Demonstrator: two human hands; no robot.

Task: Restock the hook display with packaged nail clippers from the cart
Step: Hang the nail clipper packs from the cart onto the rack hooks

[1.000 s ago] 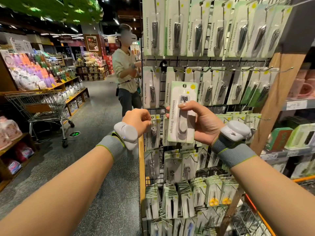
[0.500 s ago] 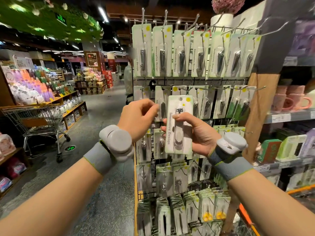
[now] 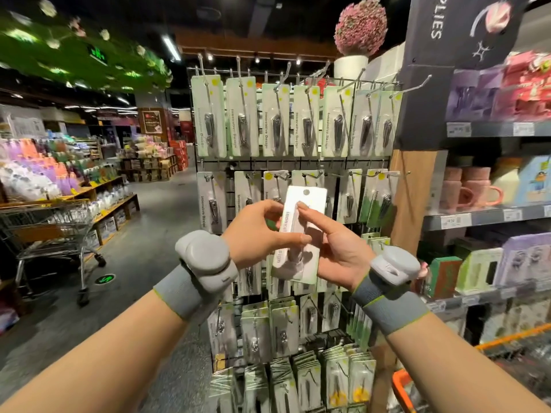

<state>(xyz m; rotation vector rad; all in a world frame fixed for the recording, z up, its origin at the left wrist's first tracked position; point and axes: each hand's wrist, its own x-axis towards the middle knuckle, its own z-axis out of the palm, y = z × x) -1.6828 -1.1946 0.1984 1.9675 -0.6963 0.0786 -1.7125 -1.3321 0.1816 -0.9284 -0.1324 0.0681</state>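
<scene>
A white and pale green carded nail clipper pack (image 3: 310, 198) stands upright between both hands in front of the hook display (image 3: 295, 165). My left hand (image 3: 256, 234) pinches its left edge, thumb across the front. My right hand (image 3: 337, 245) holds it from the right, palm behind the card and the index finger laid on its front. The pack's hang hole sits just below a hook of the second row. Rows of similar clipper packs hang on the wire hooks above, beside and below.
Shelves with pink mugs (image 3: 471, 189) and boxed goods stand to the right. An orange cart rim (image 3: 402, 386) shows at lower right. A metal shopping cart (image 3: 50, 228) stands in the aisle at left, beside produce-style shelving.
My view has tilted up, so the top row shows fully. My left hand has come onto the pack's left edge, and the pack has risen toward the second row of hooks.
</scene>
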